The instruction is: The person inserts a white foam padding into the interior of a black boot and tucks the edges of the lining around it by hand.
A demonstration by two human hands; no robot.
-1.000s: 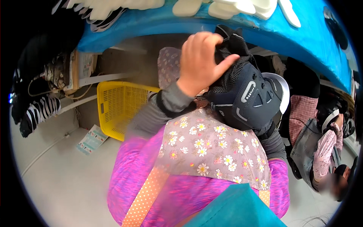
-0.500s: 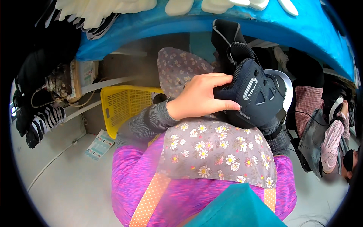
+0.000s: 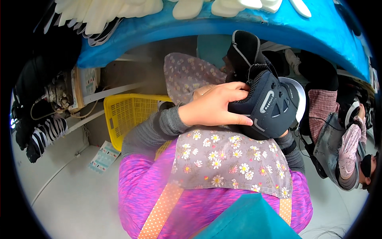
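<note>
Workshop floor, pale and bare, fills the lower left, where a printed card (image 3: 104, 156) lies flat; above it a blue bench (image 3: 223, 28) arches across the top, with white insoles (image 3: 107, 12) laid along its edge. Below the bench at far left sits a dark machine (image 3: 57, 93), and striped fabric (image 3: 45, 137) hangs beneath it. Next comes a yellow basket (image 3: 127, 115), standing under the bench on the floor. At centre, the person's floral apron (image 3: 227, 159) covers a magenta top (image 3: 147, 191). The left hand (image 3: 217, 107), reaching from a grey sleeve (image 3: 155, 129), is clamped on the shoe (image 3: 270, 105): fingers curl over its collar, and the thumb presses along its side. The shoe, dark navy with a pale sole, is held in the air just above the apron, tongue up, toe pointing right. The right hand is almost wholly hidden beneath the shoe; whether it is closed cannot be told. At far right a co-worker (image 3: 338, 139) in a checked shirt and denim works close by.

Risk, as a judgement: the left-hand grip sits on the soft collar alone, so the shoe could tilt or slip down if support beneath it slackens; the co-worker's nearness could cause a knock.
</note>
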